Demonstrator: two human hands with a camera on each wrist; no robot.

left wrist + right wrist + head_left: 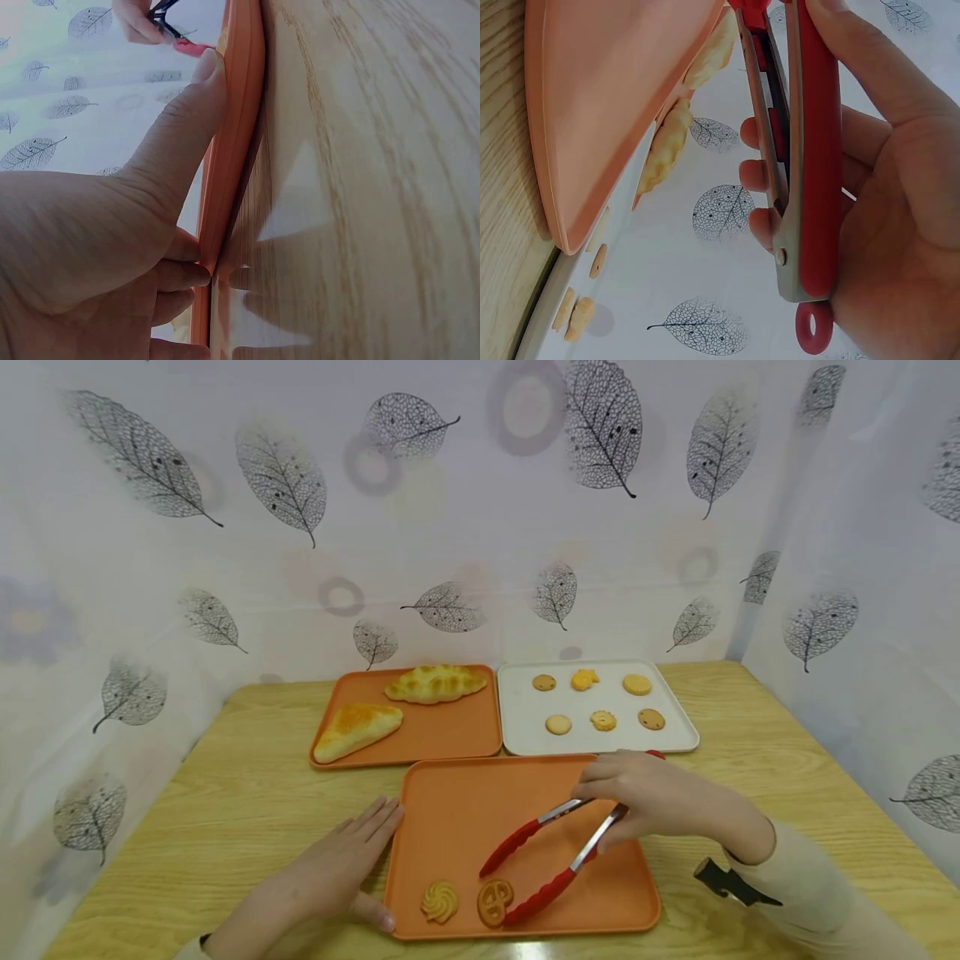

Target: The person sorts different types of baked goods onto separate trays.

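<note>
My right hand (645,793) grips a pair of red-and-silver tongs (817,150), fingers and thumb wrapped round the handles. The tongs' arms are spread over the near orange tray (525,793). Their red tips come down on either side of a pretzel-shaped cookie (495,902), the nearer tip right at its edge. Left of it, on the same tray, lies a swirled round cookie (439,902). My left hand (330,868) rests at the tray's left side with straight fingers; in the left wrist view its thumb (187,120) lies against the orange rim.
Behind stands another orange tray (442,739) with a triangular pastry (356,731) and a ridged, elongated bread (435,683). Beside it a white tray (517,739) bears several small cookies in two rows. A leaf-patterned curtain (480,527) encloses the wooden table (225,793).
</note>
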